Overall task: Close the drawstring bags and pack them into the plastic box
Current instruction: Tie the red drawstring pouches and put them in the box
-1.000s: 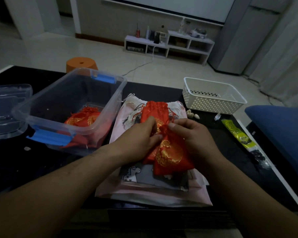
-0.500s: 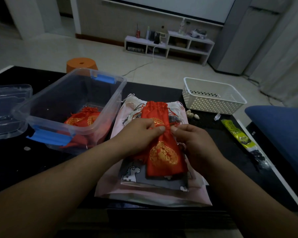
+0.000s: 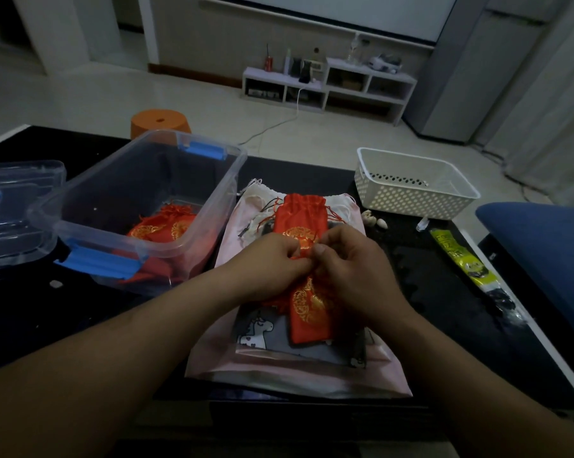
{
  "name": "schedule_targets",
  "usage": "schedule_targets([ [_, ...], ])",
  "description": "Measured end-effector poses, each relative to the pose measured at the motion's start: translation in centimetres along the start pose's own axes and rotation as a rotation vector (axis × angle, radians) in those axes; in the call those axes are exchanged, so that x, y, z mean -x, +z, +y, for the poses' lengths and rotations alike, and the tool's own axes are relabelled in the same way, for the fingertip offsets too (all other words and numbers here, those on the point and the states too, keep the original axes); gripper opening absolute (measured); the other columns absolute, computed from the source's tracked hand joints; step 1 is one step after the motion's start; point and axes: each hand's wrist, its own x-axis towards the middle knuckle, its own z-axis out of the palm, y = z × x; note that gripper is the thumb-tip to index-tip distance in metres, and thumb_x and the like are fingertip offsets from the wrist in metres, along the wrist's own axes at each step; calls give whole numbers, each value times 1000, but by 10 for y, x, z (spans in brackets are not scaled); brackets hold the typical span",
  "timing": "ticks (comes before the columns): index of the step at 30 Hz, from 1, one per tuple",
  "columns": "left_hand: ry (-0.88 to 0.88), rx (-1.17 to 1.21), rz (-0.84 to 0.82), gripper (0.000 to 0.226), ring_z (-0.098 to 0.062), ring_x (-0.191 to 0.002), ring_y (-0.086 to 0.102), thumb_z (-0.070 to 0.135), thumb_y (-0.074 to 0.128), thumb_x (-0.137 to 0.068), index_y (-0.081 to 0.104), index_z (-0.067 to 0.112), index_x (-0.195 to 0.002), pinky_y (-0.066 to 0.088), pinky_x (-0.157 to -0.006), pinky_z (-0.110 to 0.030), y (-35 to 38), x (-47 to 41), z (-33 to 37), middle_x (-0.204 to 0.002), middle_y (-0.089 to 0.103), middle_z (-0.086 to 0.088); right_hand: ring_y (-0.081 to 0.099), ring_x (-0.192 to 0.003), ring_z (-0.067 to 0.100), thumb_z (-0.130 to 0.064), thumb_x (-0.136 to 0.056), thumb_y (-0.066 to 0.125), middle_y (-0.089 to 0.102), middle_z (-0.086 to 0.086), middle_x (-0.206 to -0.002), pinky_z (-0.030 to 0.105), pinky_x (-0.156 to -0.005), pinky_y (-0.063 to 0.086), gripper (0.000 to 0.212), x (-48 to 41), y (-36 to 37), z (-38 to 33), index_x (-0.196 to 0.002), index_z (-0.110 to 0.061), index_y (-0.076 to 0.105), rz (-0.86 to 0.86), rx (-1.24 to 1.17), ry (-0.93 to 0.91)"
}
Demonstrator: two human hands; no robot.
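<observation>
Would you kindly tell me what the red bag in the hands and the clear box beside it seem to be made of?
The red bag: likely satin-like woven fabric, glossy, with gold medallions; it creases softly. The clear box: rigid transparent plastic, glossy, contents visible through its walls.

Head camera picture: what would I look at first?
Probably the two hands in the middle: the left hand and right hand pinch the top of a red bag with gold patterns, over a pink bag on the dark table. To the left stands a clear box with packed bags inside, and at far right a white basket.
</observation>
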Motion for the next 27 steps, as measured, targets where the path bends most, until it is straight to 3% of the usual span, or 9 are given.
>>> schedule_targets([
  [3, 38, -113, -23, 32, -8, -56, 48, 33, 68, -96, 54, 22, -71, 40, -54, -27, -12, 0, 8, -65, 55, 4, 70, -64, 9, -16, -101, 64, 71, 1, -72, 37, -66, 60, 10, -3, 0, -1, -92, -21, 62, -51, 2, 38],
  [7, 83, -164, -9, 27, -5, -55, 47, 33, 66, -99, 58, 16, -80, 38, -45, -13, -25, -1, 16, -69, 56, 4, 66, -59, 12, -12, -102, 63, 70, 5, -70, 33, -58, 54, 6, -5, -1, -4, -96, -13, 63, -85, -125, 134],
  [10, 49, -191, -29, 27, -8, -59, 50, 34, 64, -100, 61, 12, -84, 41, -50, -20, -21, -2, 12, -72, 59, 3, 65, -57, 13, -13, -103, 62, 69, 6, -69, 30, -55, 51, 6, -5, -4, -6, -98, -10, 63, -112, -177, 175],
  [13, 59, -180, -57, 25, -4, -55, 51, 33, 64, -100, 63, 13, -85, 43, -49, -19, -26, -2, 18, -70, 59, 5, 64, -54, 10, -14, -102, 64, 67, 2, -65, 25, -52, 50, 7, -4, -6, -9, -96, -10, 66, -119, -147, 166],
  [19, 211, -275, 22, 25, -8, -86, 55, 44, 65, -98, 61, 28, -80, 46, -72, -29, -48, -4, 38, -100, 52, 6, 65, -53, 10, -11, -102, 65, 66, 0, -61, 24, -52, 50, 19, -6, -7, -18, -88, -19, 74, -226, -184, 169],
  [23, 290, -305, 10, 28, 1, -82, 54, 45, 66, -97, 68, 20, -85, 44, -69, -17, -40, -8, 46, -97, 58, 2, 63, -51, 15, -8, -101, 65, 65, 3, -59, 28, -49, 48, 16, -7, -7, -17, -90, -11, 76, -229, -226, 188],
  [27, 302, -215, 79, 27, -4, -77, 55, 42, 70, -96, 71, 17, -87, 45, -67, -19, -29, -12, 46, -92, 63, 0, 49, -43, 15, -10, -100, 67, 54, 6, -52, 26, -45, 40, 22, -4, -8, -19, -79, -3, 70, -210, -424, 254],
])
